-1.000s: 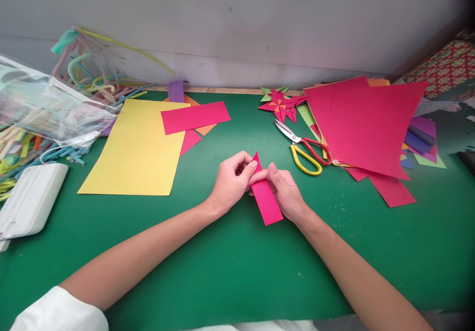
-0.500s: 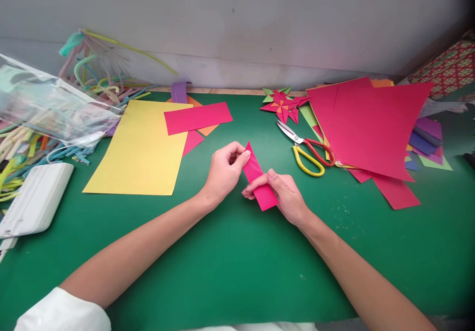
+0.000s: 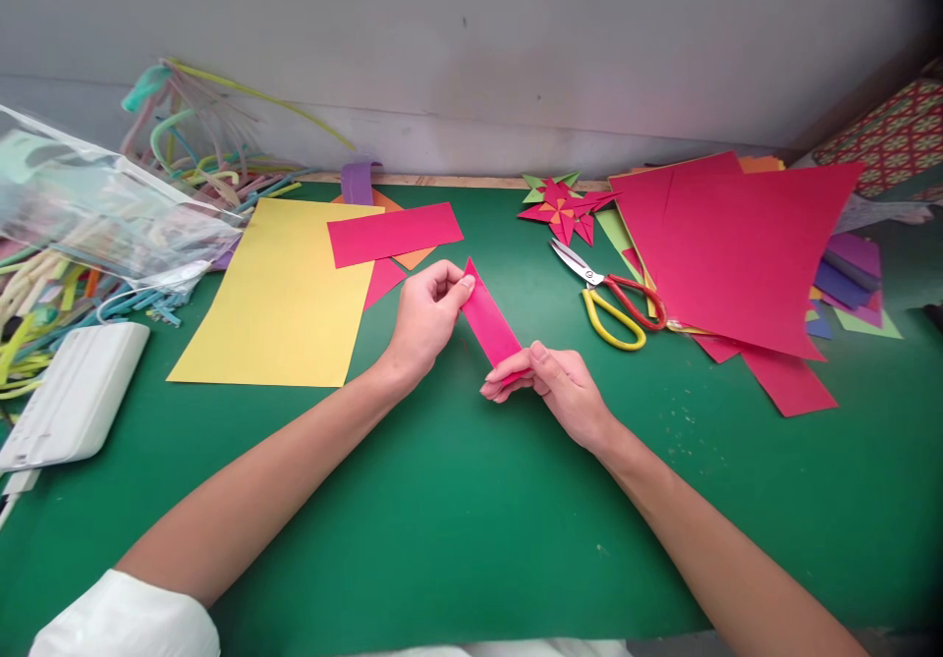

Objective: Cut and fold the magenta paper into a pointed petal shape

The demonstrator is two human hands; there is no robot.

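Near the middle of the desk [image 3: 457, 529], a pink strip [image 3: 489, 323] slants from eleven towards five o'clock, held between both hands. At its upper tip, the left hand [image 3: 427, 318] pinches it between thumb and fingers. At its lower end, the right hand [image 3: 571, 394] has it clasped, the forefinger laid across the top and other fingers beneath.

A second ago the hands were close together and a long tail of strip hung past the right hand towards five o'clock. Since then the left hand has drawn away towards ten, and nearly all that tail has passed through the right fingers. The scissors [image 3: 589, 275], just above three o'clock from the strip, and the yellow sheet [image 3: 272, 303], at nine, lie as before.
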